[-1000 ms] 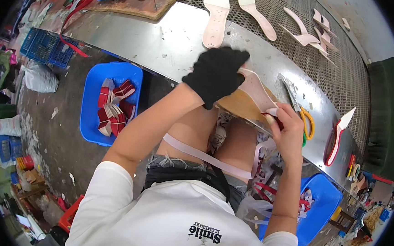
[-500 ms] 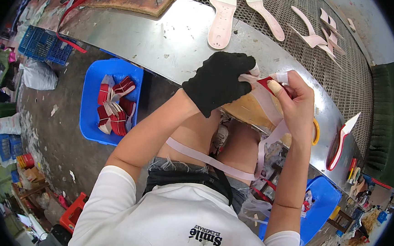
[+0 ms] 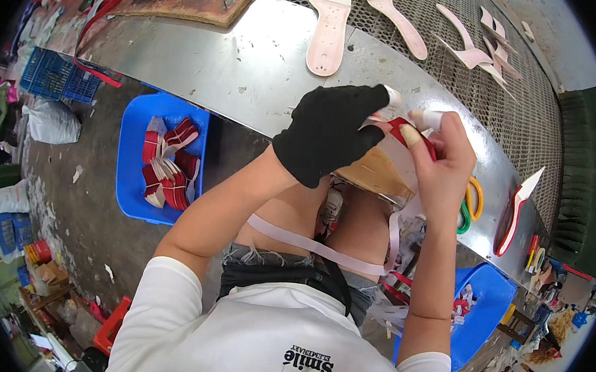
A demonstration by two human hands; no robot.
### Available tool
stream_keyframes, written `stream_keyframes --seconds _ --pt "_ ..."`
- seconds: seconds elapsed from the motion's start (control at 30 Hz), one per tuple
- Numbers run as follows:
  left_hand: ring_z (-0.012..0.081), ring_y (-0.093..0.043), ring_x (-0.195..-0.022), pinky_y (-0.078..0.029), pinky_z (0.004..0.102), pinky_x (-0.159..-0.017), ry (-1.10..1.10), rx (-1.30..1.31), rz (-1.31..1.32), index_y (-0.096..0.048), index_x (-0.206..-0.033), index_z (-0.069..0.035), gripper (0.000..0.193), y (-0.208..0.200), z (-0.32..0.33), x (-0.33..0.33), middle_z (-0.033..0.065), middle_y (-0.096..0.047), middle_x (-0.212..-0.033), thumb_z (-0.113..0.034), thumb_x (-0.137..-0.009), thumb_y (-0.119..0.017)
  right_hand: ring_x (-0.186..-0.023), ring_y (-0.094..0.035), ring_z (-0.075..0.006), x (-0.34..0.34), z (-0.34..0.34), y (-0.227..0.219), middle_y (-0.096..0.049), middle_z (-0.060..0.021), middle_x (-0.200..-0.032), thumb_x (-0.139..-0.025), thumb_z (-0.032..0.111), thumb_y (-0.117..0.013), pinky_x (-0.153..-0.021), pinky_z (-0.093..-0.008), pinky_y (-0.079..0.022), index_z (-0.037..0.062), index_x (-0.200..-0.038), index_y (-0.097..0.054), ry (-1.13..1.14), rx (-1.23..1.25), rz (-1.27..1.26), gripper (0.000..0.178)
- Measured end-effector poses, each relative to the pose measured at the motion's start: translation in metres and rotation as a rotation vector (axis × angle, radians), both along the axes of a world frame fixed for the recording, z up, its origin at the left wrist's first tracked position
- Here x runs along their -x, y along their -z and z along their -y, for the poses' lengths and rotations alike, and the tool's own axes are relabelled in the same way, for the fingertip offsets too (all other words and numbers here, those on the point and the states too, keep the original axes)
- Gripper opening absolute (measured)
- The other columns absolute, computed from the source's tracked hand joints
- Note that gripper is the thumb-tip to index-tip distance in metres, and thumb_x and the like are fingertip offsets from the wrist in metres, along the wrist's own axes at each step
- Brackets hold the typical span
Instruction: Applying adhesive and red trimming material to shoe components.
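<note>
My left hand (image 3: 329, 133), in a black glove with the fingertips bare or taped, is closed on the left end of a small red strip (image 3: 399, 129); its index finger is raised slightly. My right hand (image 3: 444, 151), with tape on its fingers, pinches the same strip between thumb and fingers. From there a long pale pink band (image 3: 321, 246) hangs down and loops across my thighs. Below the hands a tan, rounded board (image 3: 378, 172) juts from the table edge. Scissors (image 3: 477, 198) with yellow and green handles lie right of my right hand.
Pink and white insoles (image 3: 326, 43) lie on the metal table (image 3: 203, 62), with curved pale strips (image 3: 469, 54) farther right. A red piece with a white tip (image 3: 517, 208) lies near the right edge. Blue bins stand left (image 3: 125, 174) and right (image 3: 486, 317); the left one holds red-and-white bundles.
My left index finger has lifted away from the strip. Both hands stay close together at the red strip. More of the scissors shows beside my right wrist.
</note>
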State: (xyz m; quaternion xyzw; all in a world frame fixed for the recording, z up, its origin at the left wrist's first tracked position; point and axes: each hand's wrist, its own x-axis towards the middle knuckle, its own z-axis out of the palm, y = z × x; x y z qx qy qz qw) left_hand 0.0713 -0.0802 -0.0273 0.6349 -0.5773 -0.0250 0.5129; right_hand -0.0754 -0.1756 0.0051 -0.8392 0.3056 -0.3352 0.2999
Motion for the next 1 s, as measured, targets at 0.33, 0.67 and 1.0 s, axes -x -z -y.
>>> stream_keyframes --seconds 0.33,0.67,1.0 --pt "0.0261 -0.060 -0.084 -0.050 0.0370 -0.061 -0.001 -0.037 0.316 -0.062 -0.090 -0.008 0.021 -0.010 0.011 0.003 0.0087 -0.057 -0.087 -0.005 -0.070 -0.060 -0.053 -0.044 -0.0016 0.004 0.031 -0.021 -0.060 0.0014 -0.068 -0.080 0.013 -0.069 -0.045 -0.0210 -0.032 0.0019 -0.084 -0.069 -0.147 -0.731 -0.197 0.012" --pt "0.0258 -0.061 -0.074 -0.049 0.0336 -0.061 0.131 -0.033 0.352 -0.067 -0.093 -0.012 0.025 -0.010 0.013 -0.005 0.0063 -0.059 -0.090 -0.002 -0.070 -0.065 -0.056 -0.052 -0.0128 0.028 -0.001 -0.003 -0.057 -0.0064 -0.070 -0.072 0.004 -0.070 -0.050 -0.0272 -0.039 -0.0030 -0.082 -0.065 0.021 -0.250 -0.136 0.013" --pt "0.0288 -0.060 -0.093 -0.050 0.0364 -0.073 0.233 -0.234 0.489 -0.064 -0.097 -0.007 0.031 -0.021 0.039 -0.009 0.0135 -0.059 -0.104 -0.012 -0.068 -0.072 -0.058 -0.056 -0.0258 0.034 -0.004 -0.012 -0.056 -0.0124 -0.069 -0.074 0.003 -0.067 -0.056 -0.0335 -0.044 -0.0033 -0.081 -0.061 0.057 -0.104 -0.262 0.011"
